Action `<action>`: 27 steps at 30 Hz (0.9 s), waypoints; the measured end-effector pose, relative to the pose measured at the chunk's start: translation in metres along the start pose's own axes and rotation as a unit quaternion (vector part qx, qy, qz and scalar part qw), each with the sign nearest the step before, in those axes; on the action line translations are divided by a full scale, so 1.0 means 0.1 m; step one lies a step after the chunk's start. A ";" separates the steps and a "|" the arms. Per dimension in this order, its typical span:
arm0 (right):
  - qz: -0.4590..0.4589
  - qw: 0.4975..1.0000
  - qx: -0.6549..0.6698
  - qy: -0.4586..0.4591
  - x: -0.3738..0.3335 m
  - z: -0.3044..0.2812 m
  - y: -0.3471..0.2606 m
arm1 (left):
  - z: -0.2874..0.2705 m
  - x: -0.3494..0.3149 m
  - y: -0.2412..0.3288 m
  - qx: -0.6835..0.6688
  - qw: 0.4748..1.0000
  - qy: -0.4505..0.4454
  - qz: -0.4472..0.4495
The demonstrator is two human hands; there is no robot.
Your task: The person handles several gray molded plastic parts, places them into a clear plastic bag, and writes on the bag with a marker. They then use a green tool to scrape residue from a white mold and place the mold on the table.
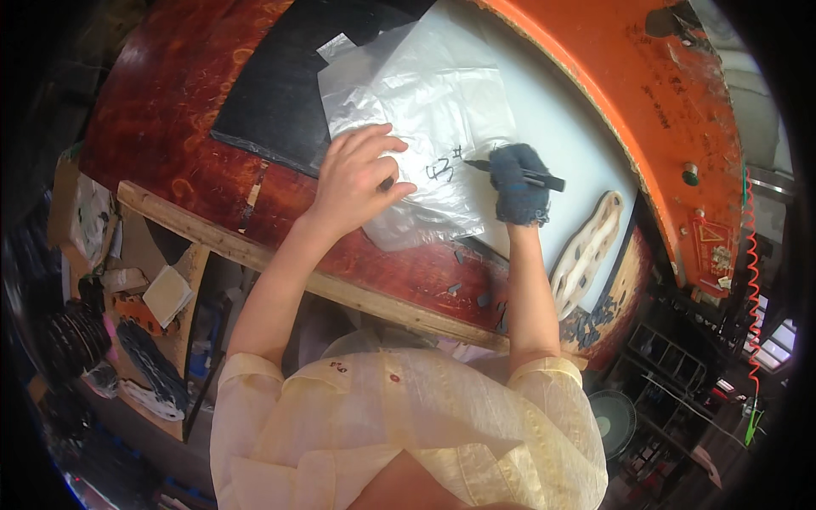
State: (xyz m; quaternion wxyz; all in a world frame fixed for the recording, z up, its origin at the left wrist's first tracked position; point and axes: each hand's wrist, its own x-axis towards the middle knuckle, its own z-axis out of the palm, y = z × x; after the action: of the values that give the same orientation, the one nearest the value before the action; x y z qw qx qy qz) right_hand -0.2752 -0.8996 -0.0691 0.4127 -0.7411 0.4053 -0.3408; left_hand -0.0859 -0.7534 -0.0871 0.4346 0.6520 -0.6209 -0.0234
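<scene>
A plastic bag (425, 93) lies on the worktop (170, 110), across a mat (272, 102) at far left and a board (565, 127) at right. The left grip (361, 174) is on the bag's left, the right grip (518, 185) at its right. A template (591, 251) lies on the board's near right.

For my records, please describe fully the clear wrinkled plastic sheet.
The clear wrinkled plastic sheet looks thin, shiny, bearing dark handwritten marks. It lies over a flat black panel, white board and red wooden tabletop. The bare left hand rests on it; the black marker in the dark-gloved right hand points at the marks, contact unclear.
</scene>
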 end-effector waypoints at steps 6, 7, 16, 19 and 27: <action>0.031 0.989 0.145 -0.030 0.08 0.15 -0.21 | -0.09 -0.03 -0.03 0.034 0.994 0.097 -0.021; 0.004 0.991 0.126 -0.052 0.09 0.23 -0.23 | -0.09 -0.03 -0.07 0.033 0.995 0.091 -0.029; 0.018 0.993 0.075 -0.091 0.09 0.59 -0.34 | -0.01 -0.17 -0.16 -0.020 0.995 0.076 -0.068; 0.021 0.994 0.090 -0.062 0.03 0.54 -0.28 | -0.06 -0.17 -0.17 -0.028 0.991 0.092 -0.090; -0.036 0.999 0.014 0.023 -0.20 0.10 0.10 | 0.18 -0.28 0.41 -0.016 0.994 0.045 0.101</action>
State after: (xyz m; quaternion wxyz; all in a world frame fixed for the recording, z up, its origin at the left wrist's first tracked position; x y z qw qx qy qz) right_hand -0.2783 -0.8822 -0.0856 0.4008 -0.7418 0.3827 -0.3778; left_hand -0.1351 -0.7337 -0.0884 0.4730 0.5789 -0.6630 0.0400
